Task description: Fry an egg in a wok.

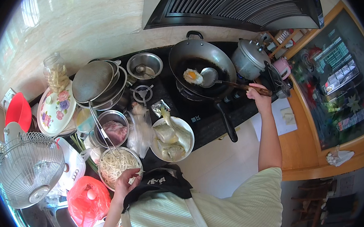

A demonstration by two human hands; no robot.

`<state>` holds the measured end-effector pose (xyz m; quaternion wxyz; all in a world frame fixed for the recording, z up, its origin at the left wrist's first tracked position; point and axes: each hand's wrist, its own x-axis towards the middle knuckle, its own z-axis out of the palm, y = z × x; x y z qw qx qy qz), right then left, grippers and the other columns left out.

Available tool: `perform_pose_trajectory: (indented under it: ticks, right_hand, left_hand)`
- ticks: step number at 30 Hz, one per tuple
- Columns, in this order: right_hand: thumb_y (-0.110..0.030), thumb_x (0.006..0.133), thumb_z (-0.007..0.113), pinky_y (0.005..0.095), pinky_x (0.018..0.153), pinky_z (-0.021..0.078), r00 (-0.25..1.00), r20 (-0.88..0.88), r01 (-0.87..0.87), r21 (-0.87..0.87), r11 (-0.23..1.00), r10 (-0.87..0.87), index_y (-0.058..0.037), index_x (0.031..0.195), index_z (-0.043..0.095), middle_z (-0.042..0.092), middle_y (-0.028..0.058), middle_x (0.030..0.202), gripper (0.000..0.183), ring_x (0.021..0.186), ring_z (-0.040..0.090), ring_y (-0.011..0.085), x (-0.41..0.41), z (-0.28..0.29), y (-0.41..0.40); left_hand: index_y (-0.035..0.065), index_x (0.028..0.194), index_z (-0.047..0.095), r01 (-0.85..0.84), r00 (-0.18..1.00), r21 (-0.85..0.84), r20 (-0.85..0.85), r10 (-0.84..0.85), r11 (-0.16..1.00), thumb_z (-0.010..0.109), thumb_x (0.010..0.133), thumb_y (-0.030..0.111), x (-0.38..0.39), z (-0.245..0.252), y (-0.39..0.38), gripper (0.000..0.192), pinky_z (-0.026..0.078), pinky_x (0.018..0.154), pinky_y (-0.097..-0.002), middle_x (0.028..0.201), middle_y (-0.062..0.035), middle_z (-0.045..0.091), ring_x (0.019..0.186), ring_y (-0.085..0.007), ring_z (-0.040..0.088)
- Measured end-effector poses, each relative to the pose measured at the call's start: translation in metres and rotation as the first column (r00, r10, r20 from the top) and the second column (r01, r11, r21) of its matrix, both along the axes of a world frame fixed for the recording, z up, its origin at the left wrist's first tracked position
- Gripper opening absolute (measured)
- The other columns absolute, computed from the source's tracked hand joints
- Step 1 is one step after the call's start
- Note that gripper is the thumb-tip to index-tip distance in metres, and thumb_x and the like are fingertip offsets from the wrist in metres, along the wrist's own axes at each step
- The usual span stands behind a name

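Observation:
My right hand is closed around the wooden handle of a metal wok spatula. The spatula's blade rests in a dark wok, right beside a fried egg with its yolk showing. My left hand is over the near edge of a metal bowl of bean sprouts, fingers apart and slightly bent; whether it touches the sprouts I cannot tell. A white bowl of whole fish stands between the sprouts and the wok. Behind the sprouts, a metal pot holds raw meat.
A pressure cooker stands right of the wok, whose long black handle juts over the counter edge. Stacked pans, a small metal pot and a fan are to the left. A red plastic bag holds an egg. The range hood hangs above.

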<state>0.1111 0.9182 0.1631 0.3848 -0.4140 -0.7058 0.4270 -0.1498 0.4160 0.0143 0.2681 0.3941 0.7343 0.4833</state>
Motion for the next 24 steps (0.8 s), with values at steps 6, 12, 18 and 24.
perform_pose_trajectory:
  ticks: [6,12,18,24]
  right_hand:
    - [-0.014,0.085,0.067,0.0311,0.07,0.0573,0.995,-0.079,0.047,-0.222,0.974,-0.066,0.0008,0.109,0.063,0.067,0.0146,0.088,0.029,0.076,0.068,0.0199,0.019,-0.004,0.024]
    - [-0.017,0.086,0.065,0.0385,0.078,0.0563,0.989,-0.117,0.036,-0.416,0.909,-0.092,-0.0023,0.114,0.061,0.067,0.0158,0.094,0.032,0.085,0.067,0.0245,0.036,-0.018,0.04]
    - [-0.018,0.088,0.063,0.0414,0.085,0.0542,0.965,-0.221,0.004,-0.532,0.847,-0.143,-0.0032,0.118,0.059,0.065,0.0174,0.103,0.034,0.095,0.065,0.0273,0.037,-0.048,0.036]
    - [-0.016,0.087,0.064,0.0439,0.085,0.0547,0.909,-0.372,-0.075,-0.589,0.805,-0.187,-0.0035,0.117,0.058,0.065,0.0189,0.103,0.033,0.094,0.065,0.0301,0.017,-0.08,0.029]
  left_hand:
    - [0.0021,0.108,0.065,0.025,1.0,0.011,0.015,-0.025,1.0,0.07,0.082,0.006,0.001,0.008,0.007,0.026,0.052,0.073,-0.0293,0.092,-0.0109,0.067,0.081,-0.0187,0.067]
    - [0.0015,0.107,0.065,0.002,1.0,-0.007,0.012,-0.001,1.0,0.07,0.082,0.006,0.002,0.003,0.003,0.025,0.052,0.073,-0.0291,0.092,-0.0114,0.066,0.082,-0.0186,0.067]
    - [0.001,0.108,0.065,0.04,0.999,-0.01,0.036,-0.039,0.999,0.07,0.083,0.006,0.004,0.008,0.01,0.026,0.052,0.073,-0.0299,0.094,-0.0119,0.066,0.08,-0.0189,0.067]
    - [0.0005,0.11,0.064,0.065,0.997,0.003,0.034,-0.065,0.998,0.069,0.084,0.007,0.005,0.003,0.012,0.028,0.052,0.073,-0.0308,0.094,-0.0129,0.066,0.08,-0.0202,0.066]
